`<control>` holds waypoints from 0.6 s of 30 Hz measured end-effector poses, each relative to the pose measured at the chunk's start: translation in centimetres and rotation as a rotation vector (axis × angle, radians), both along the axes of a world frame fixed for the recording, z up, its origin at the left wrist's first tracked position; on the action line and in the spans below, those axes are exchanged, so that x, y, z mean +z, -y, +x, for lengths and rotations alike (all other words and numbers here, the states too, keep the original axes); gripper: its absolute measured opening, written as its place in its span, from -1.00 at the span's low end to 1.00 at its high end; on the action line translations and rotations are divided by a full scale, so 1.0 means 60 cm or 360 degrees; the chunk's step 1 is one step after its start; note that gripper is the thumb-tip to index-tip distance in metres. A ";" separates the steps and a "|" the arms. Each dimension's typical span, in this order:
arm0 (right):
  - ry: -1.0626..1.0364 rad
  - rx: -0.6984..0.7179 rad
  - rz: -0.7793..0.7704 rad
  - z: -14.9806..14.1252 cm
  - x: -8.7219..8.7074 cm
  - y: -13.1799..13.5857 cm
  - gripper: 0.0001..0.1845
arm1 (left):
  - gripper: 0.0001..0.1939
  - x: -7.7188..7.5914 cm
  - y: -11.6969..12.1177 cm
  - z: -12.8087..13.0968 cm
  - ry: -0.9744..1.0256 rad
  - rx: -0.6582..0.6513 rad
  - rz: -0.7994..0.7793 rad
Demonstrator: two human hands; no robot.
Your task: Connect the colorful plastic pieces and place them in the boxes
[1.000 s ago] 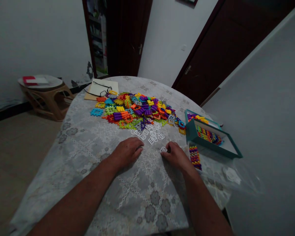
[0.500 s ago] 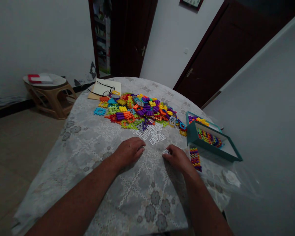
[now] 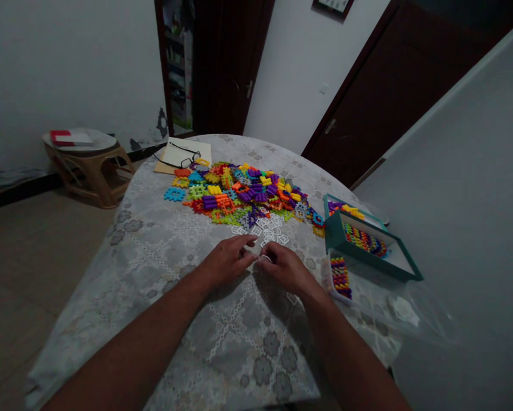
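My right hand (image 3: 285, 264) has its fingers pinched round a small white plastic piece (image 3: 265, 259), blurred and partly hidden by the fingers. My left hand (image 3: 229, 258) is just to its left, fingers apart, thumb tip close to that piece; I cannot tell if it touches. Just beyond both hands lies a loose heap of white window-shaped pieces (image 3: 271, 226). One more white piece (image 3: 291, 298) rests on the cloth beside my right wrist. Behind the white heap spreads a big pile of colourful plastic building pieces (image 3: 243, 191).
The patterned tablecloth (image 3: 153, 228) covers a round table. To the right are a green box (image 3: 404, 268) with colourful pieces, its lid-like tray (image 3: 350, 210), a clear tub (image 3: 340, 278) of pieces and a plastic bag (image 3: 423, 314). Glasses (image 3: 186, 162) lie on a notebook (image 3: 202, 150).
My right hand has moved left and slightly away from me, up to my left hand. My left fingers have spread apart. A white piece now shows on the cloth by my right wrist.
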State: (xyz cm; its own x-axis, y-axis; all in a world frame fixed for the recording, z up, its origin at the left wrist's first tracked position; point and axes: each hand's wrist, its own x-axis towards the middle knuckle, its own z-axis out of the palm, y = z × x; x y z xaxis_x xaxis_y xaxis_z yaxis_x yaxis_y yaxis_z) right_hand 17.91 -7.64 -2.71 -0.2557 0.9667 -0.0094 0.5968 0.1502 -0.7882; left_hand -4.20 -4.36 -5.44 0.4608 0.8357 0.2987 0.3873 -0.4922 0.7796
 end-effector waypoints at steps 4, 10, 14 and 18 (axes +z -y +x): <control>-0.0153 0.0029 0.0048 -0.034 0.002 -0.013 -0.84 | -0.67 0.013 -0.001 -0.002 0.0072 -0.0031 -0.0070; -0.0171 -0.0004 0.0066 -0.022 0.006 0.021 -0.62 | -0.74 0.019 0.004 -0.001 0.0099 0.0016 -0.0194; 0.0467 -0.0192 0.0183 0.025 0.019 0.069 -0.69 | -0.73 0.007 0.000 -0.002 0.0037 0.0130 -0.0095; 0.1018 -0.0295 -0.0006 0.073 0.016 0.120 -0.81 | -0.74 0.003 -0.001 -0.002 0.0078 0.0168 -0.0072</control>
State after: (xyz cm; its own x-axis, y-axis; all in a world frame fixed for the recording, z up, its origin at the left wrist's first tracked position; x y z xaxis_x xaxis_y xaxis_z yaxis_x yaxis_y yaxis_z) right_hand 22.32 -14.81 -1.75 -0.0283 0.9938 -0.1076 0.9627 -0.0019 -0.2707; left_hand -4.30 -4.32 -5.25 0.3556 0.8918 0.2797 0.3958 -0.4148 0.8193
